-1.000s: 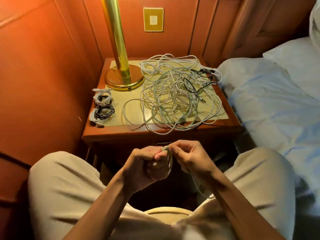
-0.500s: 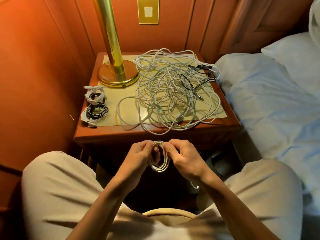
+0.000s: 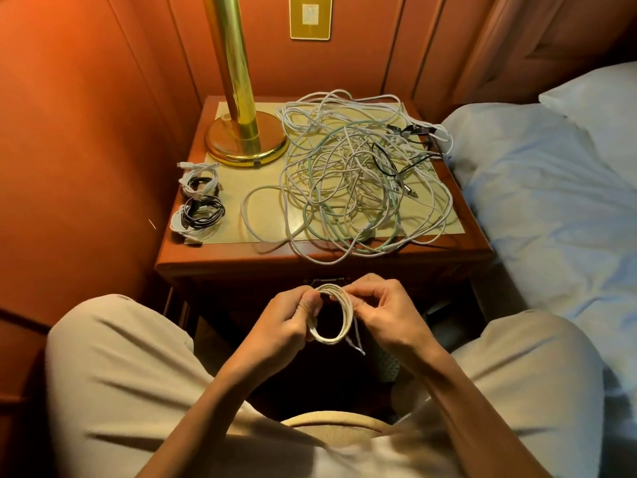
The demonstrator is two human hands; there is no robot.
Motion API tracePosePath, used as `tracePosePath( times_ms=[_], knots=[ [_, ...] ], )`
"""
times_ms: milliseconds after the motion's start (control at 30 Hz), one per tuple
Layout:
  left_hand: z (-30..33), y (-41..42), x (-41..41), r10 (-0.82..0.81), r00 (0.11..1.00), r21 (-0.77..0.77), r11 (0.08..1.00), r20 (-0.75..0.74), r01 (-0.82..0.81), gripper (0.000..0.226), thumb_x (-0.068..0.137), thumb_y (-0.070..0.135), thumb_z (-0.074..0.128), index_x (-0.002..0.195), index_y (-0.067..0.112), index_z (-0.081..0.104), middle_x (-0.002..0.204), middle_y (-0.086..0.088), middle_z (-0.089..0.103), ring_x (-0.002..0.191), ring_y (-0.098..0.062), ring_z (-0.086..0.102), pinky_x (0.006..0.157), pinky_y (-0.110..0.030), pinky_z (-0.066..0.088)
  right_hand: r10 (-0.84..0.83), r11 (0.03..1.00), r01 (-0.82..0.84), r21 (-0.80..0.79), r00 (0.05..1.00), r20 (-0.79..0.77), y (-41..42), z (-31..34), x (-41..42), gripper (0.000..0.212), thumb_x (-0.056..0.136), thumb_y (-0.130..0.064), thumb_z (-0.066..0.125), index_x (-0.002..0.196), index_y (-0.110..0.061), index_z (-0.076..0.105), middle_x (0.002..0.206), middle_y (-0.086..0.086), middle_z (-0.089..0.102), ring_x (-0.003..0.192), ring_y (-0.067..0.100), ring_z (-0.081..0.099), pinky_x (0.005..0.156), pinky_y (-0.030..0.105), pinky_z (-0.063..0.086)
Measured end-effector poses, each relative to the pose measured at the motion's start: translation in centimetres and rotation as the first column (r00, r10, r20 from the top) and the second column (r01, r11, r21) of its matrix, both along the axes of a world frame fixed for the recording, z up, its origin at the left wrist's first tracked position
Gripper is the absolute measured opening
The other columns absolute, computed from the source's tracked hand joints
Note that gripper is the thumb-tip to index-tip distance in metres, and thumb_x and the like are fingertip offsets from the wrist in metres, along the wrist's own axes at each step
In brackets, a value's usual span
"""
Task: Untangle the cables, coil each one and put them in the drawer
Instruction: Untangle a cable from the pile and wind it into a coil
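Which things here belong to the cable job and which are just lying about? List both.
Part of the job:
white coil, gripped by left hand and right hand
tangled cable pile
two coiled bundles
nightstand, whose drawer front is in shadow

Just lying about:
brass lamp
wall switch plate
bed

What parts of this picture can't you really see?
Head view:
- Drawer: dark shadow under the nightstand, partly behind the hands.
- Lamp: top cut off by the frame edge.
- Tangled cables: count unclear, strands overlap.
- White coil: loose end blurred below the right hand.
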State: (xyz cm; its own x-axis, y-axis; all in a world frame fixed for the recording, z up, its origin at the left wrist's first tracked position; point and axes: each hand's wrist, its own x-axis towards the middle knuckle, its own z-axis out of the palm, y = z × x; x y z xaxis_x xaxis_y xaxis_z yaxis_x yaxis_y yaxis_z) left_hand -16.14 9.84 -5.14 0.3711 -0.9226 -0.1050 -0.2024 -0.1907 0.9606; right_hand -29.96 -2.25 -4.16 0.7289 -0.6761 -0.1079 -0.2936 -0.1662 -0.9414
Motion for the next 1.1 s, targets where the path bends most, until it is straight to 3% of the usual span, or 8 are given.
tracePosePath(
  times_ms=[133,267,533,667,867,900,1000,1100],
  knots=[
    [-1.1,-0.6,-1.2,0.049,0.987,-0.043,0.998,0.15,-0.043,0.038,0.103,0.029,0.042,0.066,0.025,0.047,0.055,0.016,0.048,0.052,-0.003,0.041,0.052,-0.019,0.032,-0.133,0.931,0.068,0.358,0.978,0.161,1.8,-0.3,-0.3,0.011,0.082,-0.01,0.071,0.085,-0.014,0.081,0.084,0.007,0.076,0.08,0.018,0.072,0.074,0.024,0.057],
    [-2.6,-0.6,-1.9,0.127,0.913,-0.054,0.992,0.387,-0.115,0.035,0.104,0.029,0.041,0.07,0.028,0.045,0.06,0.01,0.05,0.053,-0.009,0.048,0.052,-0.032,0.04,-0.346,0.665,0.099,0.741,0.919,0.187,2.4,-0.6,-0.6,0.021,0.095,-0.009,0.056,0.103,-0.007,0.075,0.08,0.015,0.069,0.07,0.019,0.066,0.066,0.027,0.058],
    [-3.2,-0.5,-1.7,0.074,0.775,0.105,0.978,0.627,-0.179,0.031,0.103,0.041,0.026,0.082,0.025,0.042,0.063,0.012,0.047,0.061,-0.021,0.059,0.053,-0.033,0.036,-0.206,0.771,0.063,0.634,0.966,0.156,2.9,-0.1,-0.5,0.056,0.076,-0.02,0.071,0.126,-0.03,0.048,0.09,0.014,0.073,0.086,0.017,0.069,0.089,0.035,0.054],
    [-3.7,-0.8,-1.7,0.036,0.783,0.104,0.986,0.622,-0.128,0.029,0.104,0.039,0.03,0.08,0.026,0.041,0.061,0.011,0.047,0.059,-0.018,0.058,0.052,-0.034,0.038,-0.219,0.832,0.157,0.533,0.974,0.055,3.2,-0.5,-0.1,0.057,0.091,0.008,0.059,0.134,-0.028,0.044,0.083,0.013,0.071,0.081,0.014,0.067,0.086,0.03,0.053],
    [-4.8,-1.0,-1.9,0.036,0.973,-0.02,0.999,0.23,-0.032,0.034,0.104,0.039,0.036,0.084,0.018,0.053,0.064,0.002,0.061,0.049,-0.013,0.057,0.049,-0.045,0.047,-0.461,0.317,0.028,0.948,0.878,0.128,2.3,-1.0,-0.1,0.06,0.075,0.018,0.048,0.13,-0.005,0.053,0.077,0.014,0.065,0.065,0.018,0.061,0.068,0.034,0.055],
    [-5.0,-1.1,-1.9,0.046,0.962,-0.022,0.999,0.268,-0.042,0.036,0.103,0.042,0.035,0.084,0.017,0.053,0.062,0.0,0.06,0.049,-0.016,0.057,0.05,-0.048,0.046,-0.457,0.338,0.058,0.939,0.883,0.11,2.3,-0.9,-0.1,0.055,0.077,0.017,0.05,0.128,-0.006,0.054,0.079,0.013,0.067,0.065,0.018,0.062,0.065,0.032,0.056],
    [-5.8,-1.1,-1.4,0.141,0.886,-0.022,0.989,0.441,-0.147,0.038,0.101,0.046,0.03,0.08,0.019,0.048,0.058,0.004,0.054,0.051,-0.019,0.055,0.052,-0.049,0.044,-0.393,0.722,0.341,0.602,0.918,-0.049,2.5,-1.7,-0.2,0.037,0.089,0.006,0.061,0.119,-0.015,0.057,0.092,0.01,0.073,0.076,0.014,0.067,0.064,0.022,0.051],
    [-5.8,-1.0,-0.8,0.208,0.83,-0.029,0.974,0.518,-0.226,0.045,0.101,0.05,0.018,0.079,0.021,0.045,0.058,0.005,0.053,0.051,-0.022,0.055,0.049,-0.046,0.044,-0.448,0.832,0.455,0.318,0.888,-0.098,2.7,-2.4,-0.6,0.006,0.092,-0.015,0.067,0.097,-0.02,0.067,0.086,0.003,0.07,0.069,0.01,0.061,0.058,0.018,0.045]
  ],
)
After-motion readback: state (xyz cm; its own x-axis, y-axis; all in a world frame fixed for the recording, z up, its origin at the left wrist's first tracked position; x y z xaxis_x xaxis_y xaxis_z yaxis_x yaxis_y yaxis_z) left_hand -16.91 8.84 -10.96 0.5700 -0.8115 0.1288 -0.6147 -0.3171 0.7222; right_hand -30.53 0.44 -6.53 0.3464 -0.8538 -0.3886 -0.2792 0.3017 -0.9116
